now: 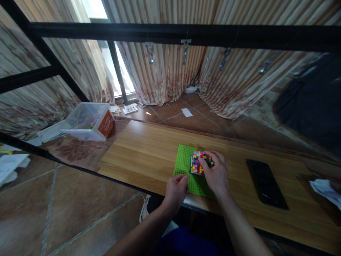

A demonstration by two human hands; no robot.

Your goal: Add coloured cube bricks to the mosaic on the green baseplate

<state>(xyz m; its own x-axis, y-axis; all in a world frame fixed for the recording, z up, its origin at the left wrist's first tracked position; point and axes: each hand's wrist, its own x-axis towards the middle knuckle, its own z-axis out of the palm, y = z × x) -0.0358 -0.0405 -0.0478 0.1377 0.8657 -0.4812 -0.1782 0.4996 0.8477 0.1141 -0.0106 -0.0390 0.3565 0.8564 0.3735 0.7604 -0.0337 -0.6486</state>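
Observation:
A green studded baseplate [183, 156] lies on the wooden table board in front of me. On it is a low rectangular block of multicoloured toy bricks [196, 164], its top a patchwork of small red, yellow, pink, blue and green studs. My right hand [217, 173] grips the block from the right, thumb on the top and fingers around the far side, hiding that end. Just left of the block's near corner, my left hand [176, 191] is closed at the baseplate's left front edge. Its fingertips are pinched together, and whatever may be between them is hidden.
A black phone [266, 183] lies to the right, with crumpled white paper [326, 192] farther right. A clear plastic bin [89, 121] stands beyond the board's left end. A black metal bar [165, 33] with hanging clips crosses above. Curtains [165, 71] hang behind.

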